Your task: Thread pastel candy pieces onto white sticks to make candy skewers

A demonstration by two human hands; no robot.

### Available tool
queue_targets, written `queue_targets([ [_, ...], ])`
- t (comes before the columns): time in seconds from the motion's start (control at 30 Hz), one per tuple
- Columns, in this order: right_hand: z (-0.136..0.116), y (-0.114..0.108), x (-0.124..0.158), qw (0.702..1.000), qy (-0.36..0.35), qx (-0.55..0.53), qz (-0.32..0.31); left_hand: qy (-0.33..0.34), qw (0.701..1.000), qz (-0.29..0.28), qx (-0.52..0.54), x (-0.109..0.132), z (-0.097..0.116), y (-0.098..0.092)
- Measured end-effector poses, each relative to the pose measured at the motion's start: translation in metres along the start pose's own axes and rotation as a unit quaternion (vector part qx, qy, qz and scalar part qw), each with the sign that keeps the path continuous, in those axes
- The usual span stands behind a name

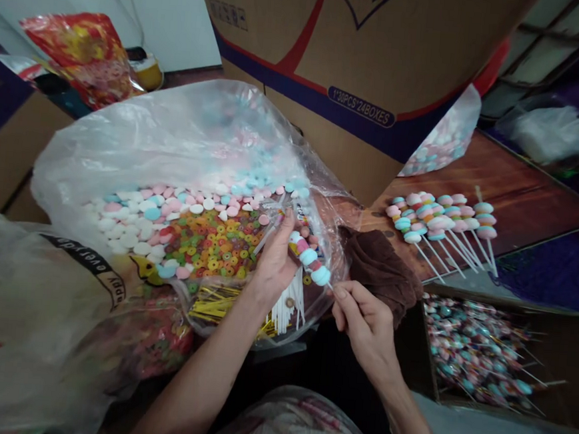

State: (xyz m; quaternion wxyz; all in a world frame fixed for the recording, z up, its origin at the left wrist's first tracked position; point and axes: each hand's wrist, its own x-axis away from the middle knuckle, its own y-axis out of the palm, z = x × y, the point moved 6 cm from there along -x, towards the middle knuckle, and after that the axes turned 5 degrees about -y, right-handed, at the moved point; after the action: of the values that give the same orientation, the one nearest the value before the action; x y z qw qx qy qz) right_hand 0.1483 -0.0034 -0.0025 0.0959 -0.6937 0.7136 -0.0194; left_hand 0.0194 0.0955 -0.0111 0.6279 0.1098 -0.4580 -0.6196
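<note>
My right hand [364, 320] is closed, with thumb and finger pinching the thin white stick of a candy skewer [311, 259]. Pale blue, white and dark red candies are threaded along it, and its upper end reaches my left hand [277, 259]. That hand is closed too, thumb upward, on what looks like a clear plastic wrapper [283, 206]; part of it is hidden by the fingers. Below lie white sticks [287, 307] and gold twist ties [215, 301]. Ring-shaped gummies [217, 245] and pastel candies [133, 221] are heaped left of my left hand.
A large clear bag [140, 132] surrounds the loose candies. Several finished skewers [440, 219] rest on the wooden surface at right, above a carton [558, 372] of wrapped ones. A brown cloth [380, 271] lies beside my right hand. A big cardboard box [301, 64] stands behind.
</note>
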Motion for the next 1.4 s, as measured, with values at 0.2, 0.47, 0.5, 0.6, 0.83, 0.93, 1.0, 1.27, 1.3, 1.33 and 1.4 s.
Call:
queue_targets([
  [0.2, 0.009, 0.01, 0.0, 0.998, 0.045, -0.045, -0.014, -0.024, 1.0, 0.013, 0.005, 0.003, -0.012, -0.002],
  [0.47, -0.017, 0.014, 0.004, 0.895, -0.293, 0.332, 0.051, -0.043, 0.997, 0.021, -0.053, 0.009, -0.02, -0.002],
  [0.5, -0.018, 0.016, 0.005, 0.874, -0.318, 0.365, 0.047, -0.051, 0.997, 0.014, -0.056, 0.009, -0.02, -0.002],
  [0.6, -0.015, 0.017, 0.003, 0.843, -0.339, 0.417, 0.032, -0.083, 0.994, -0.005, -0.067, 0.011, -0.024, 0.0],
  [0.83, -0.012, 0.014, -0.003, 0.875, -0.313, 0.365, 0.062, -0.159, 0.982, -0.047, -0.086, 0.018, -0.033, 0.0],
  [0.93, -0.01, 0.006, -0.005, 0.928, -0.26, 0.256, 0.077, -0.188, 0.973, -0.082, -0.11, 0.019, -0.031, -0.004],
  [1.0, -0.009, 0.001, -0.005, 0.946, -0.231, 0.215, 0.071, -0.182, 0.974, -0.083, -0.103, 0.017, -0.025, -0.007],
  [1.27, -0.013, 0.005, -0.007, 0.952, -0.231, 0.198, 0.041, -0.038, 0.999, -0.007, -0.01, 0.004, -0.003, -0.005],
  [1.3, -0.013, 0.007, -0.007, 0.952, -0.232, 0.197, 0.033, -0.039, 0.999, 0.008, -0.004, 0.004, -0.004, -0.006],
  [1.33, -0.013, 0.009, -0.007, 0.953, -0.232, 0.195, 0.027, -0.038, 0.999, 0.023, 0.006, 0.003, -0.005, -0.007],
  [1.4, -0.012, 0.01, -0.006, 0.96, -0.209, 0.184, 0.018, -0.033, 0.998, 0.049, 0.026, 0.002, -0.005, -0.011],
])
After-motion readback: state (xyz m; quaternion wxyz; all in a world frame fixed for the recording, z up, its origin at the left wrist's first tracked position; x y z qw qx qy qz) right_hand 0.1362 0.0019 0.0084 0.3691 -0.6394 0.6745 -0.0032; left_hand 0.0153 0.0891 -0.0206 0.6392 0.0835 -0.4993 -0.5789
